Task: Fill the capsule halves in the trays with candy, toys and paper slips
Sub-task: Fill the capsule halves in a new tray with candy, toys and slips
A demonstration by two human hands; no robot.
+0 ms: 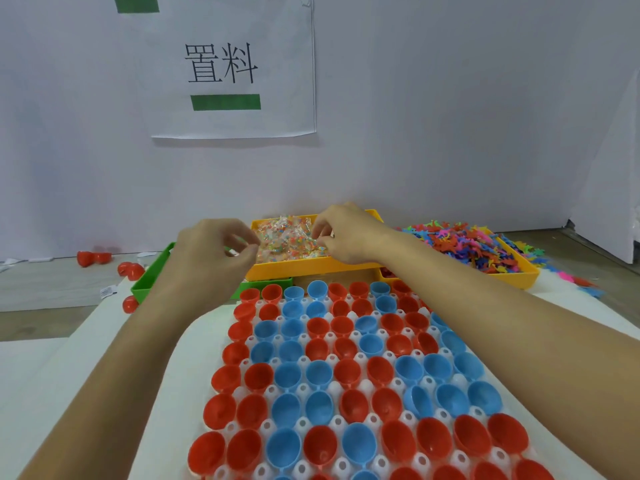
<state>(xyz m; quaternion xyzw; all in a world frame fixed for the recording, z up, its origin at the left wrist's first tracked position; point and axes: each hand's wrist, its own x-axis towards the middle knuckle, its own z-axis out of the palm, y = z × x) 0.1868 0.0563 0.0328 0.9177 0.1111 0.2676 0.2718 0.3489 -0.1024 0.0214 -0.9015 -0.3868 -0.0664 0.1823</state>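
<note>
While over glossy round capsule halves [322, 372]: both hands' grips, left hand [211, 251], right hand [346, 233], pinching crinkly candy packets [287, 237].

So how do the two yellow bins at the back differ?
The middle bin holds clear-wrapped candy, and both hands reach into it; the right bin holds bright toy figures, heaped high and spilling onto the table, with no hand in it. Both are yellow, shallow and open.

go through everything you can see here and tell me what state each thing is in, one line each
Red and blue plastic capsule halves: open side up, empty, seated in white tray.
Yellow tray of wrapped candy: full.
Yellow tray of colourful plastic toys: heaped, spilling over.
Left hand: fingers curled.
Right hand: pinching candy.
</note>
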